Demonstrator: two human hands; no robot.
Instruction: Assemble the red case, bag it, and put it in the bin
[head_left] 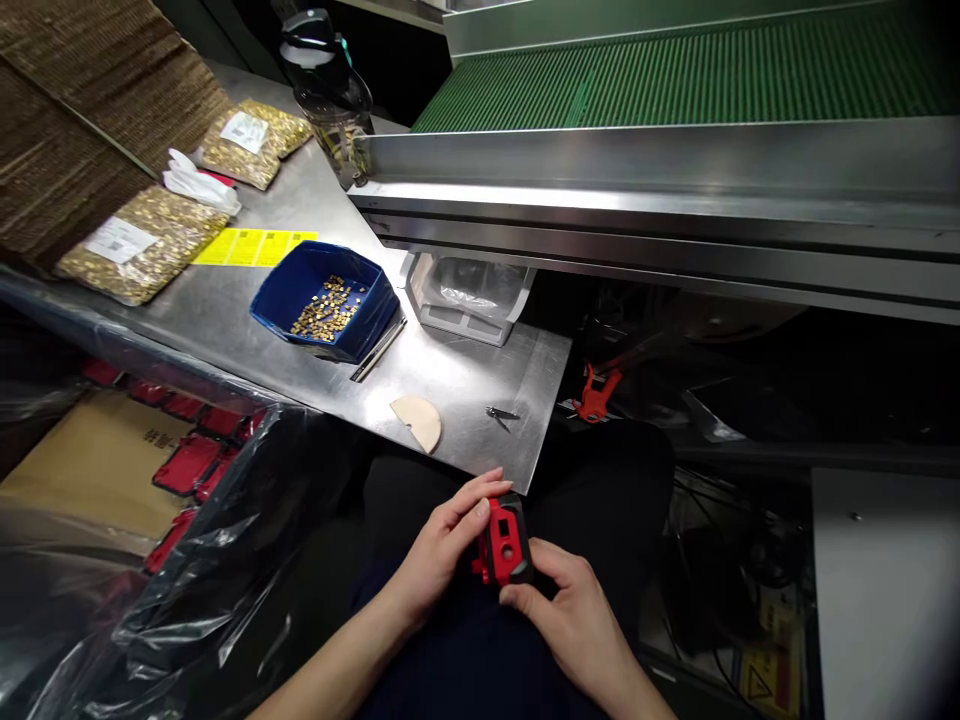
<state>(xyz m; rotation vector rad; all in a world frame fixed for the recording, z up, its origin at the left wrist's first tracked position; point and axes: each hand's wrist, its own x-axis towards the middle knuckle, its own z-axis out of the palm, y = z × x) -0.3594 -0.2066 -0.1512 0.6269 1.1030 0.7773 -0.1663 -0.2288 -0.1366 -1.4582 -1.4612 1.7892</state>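
Green ribbed conveyor belt (712,75) runs behind a metal rail (660,165) across the far side, next to a steel bench (457,380). At the left, a box lined with dark plastic film (247,490) holds red parts (187,462). On the bench, a blue bin (367,330) carries loose brass-coloured pieces (328,310). Over the lap, just off the bench's near corner, is a red-and-black part (506,545); the left hand (442,550) grips its upper left side and the right hand (566,590) pinches its lower right. That two-handed grip looks light, so a slip of the fingertips could drop the part to the lap or floor, and a careless lift could knock it on the corner. A tan half-disc (420,422) lies at the bench edge, where a forearm could brush it off; a small black tool (501,414) rests farther in.
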